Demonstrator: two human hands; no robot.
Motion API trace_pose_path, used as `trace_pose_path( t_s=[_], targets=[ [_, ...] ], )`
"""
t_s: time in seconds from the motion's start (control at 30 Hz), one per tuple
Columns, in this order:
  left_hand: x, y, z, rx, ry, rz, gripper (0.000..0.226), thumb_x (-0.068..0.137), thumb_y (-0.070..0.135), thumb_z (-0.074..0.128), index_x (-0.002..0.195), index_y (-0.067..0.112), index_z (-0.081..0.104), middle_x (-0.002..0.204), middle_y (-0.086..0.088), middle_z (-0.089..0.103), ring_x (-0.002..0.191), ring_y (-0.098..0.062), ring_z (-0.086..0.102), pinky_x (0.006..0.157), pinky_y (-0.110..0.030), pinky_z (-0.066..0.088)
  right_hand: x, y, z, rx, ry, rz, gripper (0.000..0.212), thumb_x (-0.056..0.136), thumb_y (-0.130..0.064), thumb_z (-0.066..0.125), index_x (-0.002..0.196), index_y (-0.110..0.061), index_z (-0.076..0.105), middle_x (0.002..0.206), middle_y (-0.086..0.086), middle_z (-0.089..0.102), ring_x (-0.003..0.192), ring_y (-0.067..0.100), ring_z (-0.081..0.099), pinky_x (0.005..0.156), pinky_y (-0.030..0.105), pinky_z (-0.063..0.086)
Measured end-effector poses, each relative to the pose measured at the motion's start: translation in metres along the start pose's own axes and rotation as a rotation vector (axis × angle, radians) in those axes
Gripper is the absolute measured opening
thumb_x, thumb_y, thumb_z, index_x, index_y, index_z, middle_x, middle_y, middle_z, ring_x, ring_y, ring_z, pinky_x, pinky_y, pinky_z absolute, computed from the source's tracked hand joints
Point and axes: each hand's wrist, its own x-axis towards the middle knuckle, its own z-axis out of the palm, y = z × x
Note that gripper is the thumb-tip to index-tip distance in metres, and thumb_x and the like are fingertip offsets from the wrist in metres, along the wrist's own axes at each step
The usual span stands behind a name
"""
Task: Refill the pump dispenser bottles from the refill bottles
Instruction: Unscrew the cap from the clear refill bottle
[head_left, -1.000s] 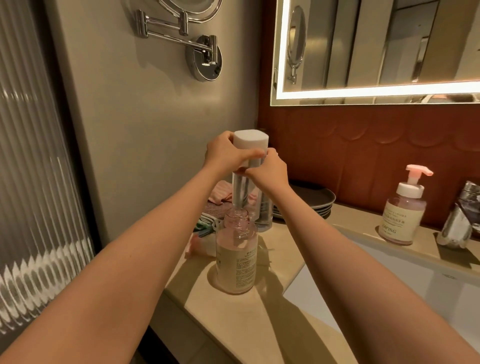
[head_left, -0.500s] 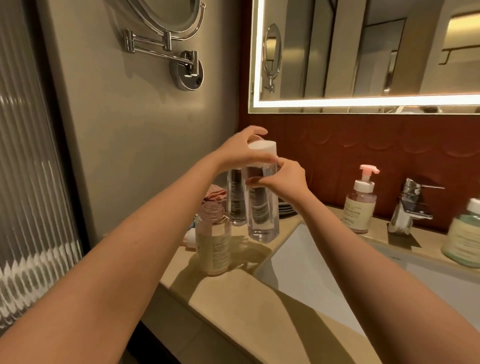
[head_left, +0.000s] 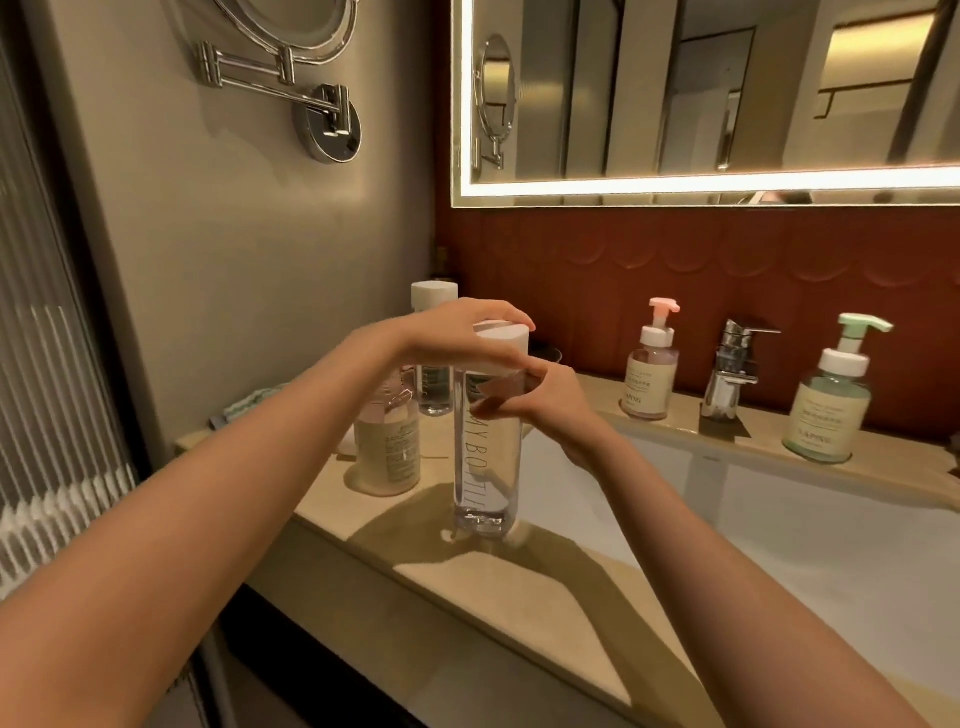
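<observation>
Clear refill bottle (head_left: 485, 457) stands upright on the worktop (head_left: 519, 597); our right hand (head_left: 550, 410) grips its upper body, our left hand (head_left: 457, 332) curls over the white cap (head_left: 501, 349) directly above. Just left of both grips stands the open dispenser bottle (head_left: 389, 462).

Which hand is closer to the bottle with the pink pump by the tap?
The right hand. It grips the clear bottle, to the left of the pink pump bottle. The left hand holds that bottle's white cap, farther left.
</observation>
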Motion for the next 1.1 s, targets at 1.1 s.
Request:
trace_pose_path(
  t_s=[1.1],
  targets=[
    [-0.005,0.029,-0.028,0.727,0.049,-0.293,0.09,0.065,0.087,0.022,0.088,0.01,0.063,0.085,-0.004,0.059,0.076,-0.018,0.055,0.06,-0.026,0.037,-0.012,-0.012,0.03,-0.094,0.219,0.033,0.06,0.068,-0.028,0.083,0.119,-0.012,0.056,0.106,0.0,0.063,0.096,0.014,0.057,0.074,0.022,0.044]
  ],
)
